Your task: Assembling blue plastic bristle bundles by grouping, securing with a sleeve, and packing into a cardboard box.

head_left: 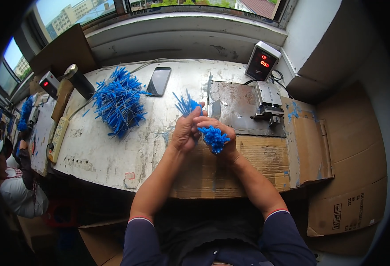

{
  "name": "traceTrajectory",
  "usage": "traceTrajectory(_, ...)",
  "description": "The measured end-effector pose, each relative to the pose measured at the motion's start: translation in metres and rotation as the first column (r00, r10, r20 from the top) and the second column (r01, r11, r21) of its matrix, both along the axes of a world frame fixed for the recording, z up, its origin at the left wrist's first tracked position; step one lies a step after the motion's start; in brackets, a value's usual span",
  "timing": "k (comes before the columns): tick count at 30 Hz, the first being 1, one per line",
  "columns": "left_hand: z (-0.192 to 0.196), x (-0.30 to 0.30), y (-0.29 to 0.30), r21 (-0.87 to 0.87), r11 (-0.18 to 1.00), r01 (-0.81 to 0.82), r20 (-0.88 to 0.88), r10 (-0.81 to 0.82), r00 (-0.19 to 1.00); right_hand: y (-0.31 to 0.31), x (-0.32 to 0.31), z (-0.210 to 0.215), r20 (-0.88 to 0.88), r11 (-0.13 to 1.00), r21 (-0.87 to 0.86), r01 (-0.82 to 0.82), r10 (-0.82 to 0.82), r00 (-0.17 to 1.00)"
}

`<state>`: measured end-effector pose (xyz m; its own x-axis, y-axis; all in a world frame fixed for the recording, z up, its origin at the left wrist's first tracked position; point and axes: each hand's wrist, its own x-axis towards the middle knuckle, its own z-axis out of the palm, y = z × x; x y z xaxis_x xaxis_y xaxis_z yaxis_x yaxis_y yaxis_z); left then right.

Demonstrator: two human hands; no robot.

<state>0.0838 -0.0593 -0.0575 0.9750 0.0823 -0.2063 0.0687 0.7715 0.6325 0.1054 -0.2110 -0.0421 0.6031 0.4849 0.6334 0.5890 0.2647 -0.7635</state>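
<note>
My left hand [187,132] is closed round thin blue strips [187,104], whose ends fan out above the thumb. Close against it, my right hand [227,133] grips a tight bundle of blue strips [213,139], with the blunt ends facing me. The fingers hide whether both groups are one bundle. Both hands are above the front middle of the worktable. To their left lies a large tangled pile of blue strips [120,104] with thin pale strands among them.
A phone [159,81] lies beside the pile, with a dark flask [79,81] further left. At right are a metal plate [232,106] with a small fixture [268,104], a lit display box [263,61] and cardboard [352,164]. Another person [19,186] sits far left.
</note>
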Motion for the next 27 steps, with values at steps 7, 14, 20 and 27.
traceTrajectory(7, 0.01, 0.0, 0.041, 0.036, 0.899, -0.436, 0.097, 0.432, 0.897, -0.004, 0.021, -0.013, 0.346, 0.937, -0.135, 0.322, -0.26, 0.901)
traceTrajectory(14, 0.022, -0.004, 0.006, 0.465, 0.836, -0.291, 0.262, 0.184, 0.947, -0.015, 0.027, -0.005, -0.685, 0.994, 0.106, 0.027, 0.053, 0.727)
traceTrajectory(20, 0.005, -0.003, -0.019, 0.56, 0.77, -0.304, 0.354, 0.11, 0.929, -0.011, 0.015, 0.004, -0.708, 0.996, 0.084, -0.03, 0.08, 0.702)
traceTrajectory(27, 0.012, -0.007, -0.004, 0.686, 0.718, -0.116, 0.228, -0.06, 0.972, -0.015, 0.02, 0.0, -0.72, 0.995, -0.033, -0.09, 0.039, 0.692)
